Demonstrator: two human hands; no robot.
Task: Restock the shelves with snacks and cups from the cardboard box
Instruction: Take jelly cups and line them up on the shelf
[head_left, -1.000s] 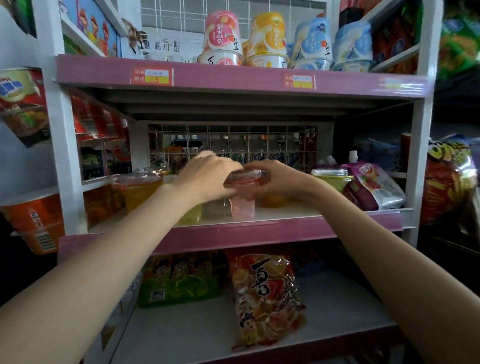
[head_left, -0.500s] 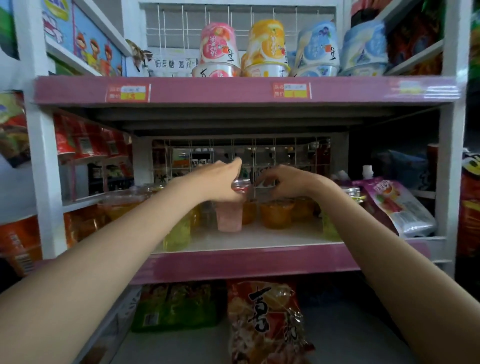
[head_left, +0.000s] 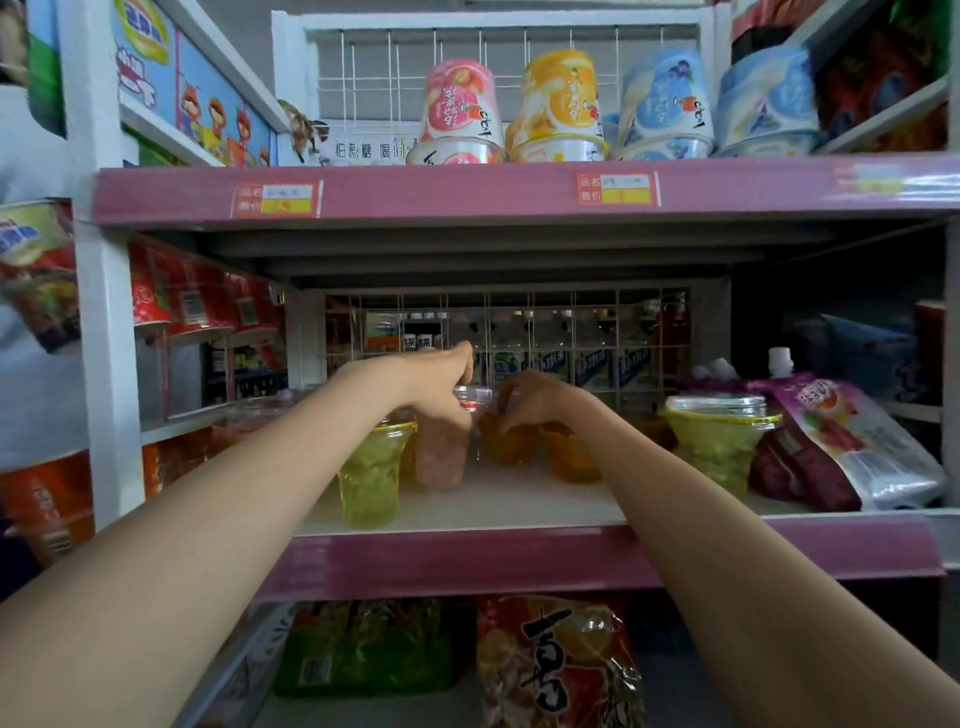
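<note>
A pink jelly cup (head_left: 440, 460) with a clear lid stands on the white middle shelf (head_left: 467, 501), between a yellow-green jelly cup (head_left: 370, 470) and orange jelly cups (head_left: 570, 457). My left hand (head_left: 441, 384) grips the pink cup's top from the left. My right hand (head_left: 530, 400) reaches in from the right, its curled fingertips at the lid's rim, just in front of an orange cup (head_left: 511, 448). The lid is partly hidden by my fingers. The cardboard box is out of view.
Another yellow-green cup (head_left: 719, 441) and spouted pouches (head_left: 852, 447) fill the shelf's right side. Tall drink cups (head_left: 460, 109) line the upper shelf. Snack bags (head_left: 556, 660) lie on the lower shelf. Red noodle cups (head_left: 197, 296) fill the left rack. A wire grid backs the shelf.
Both hands have carried the pink jelly cup from the shelf's front edge deeper in, and it now stands among the other cups. The camera has moved closer and tilted up.
</note>
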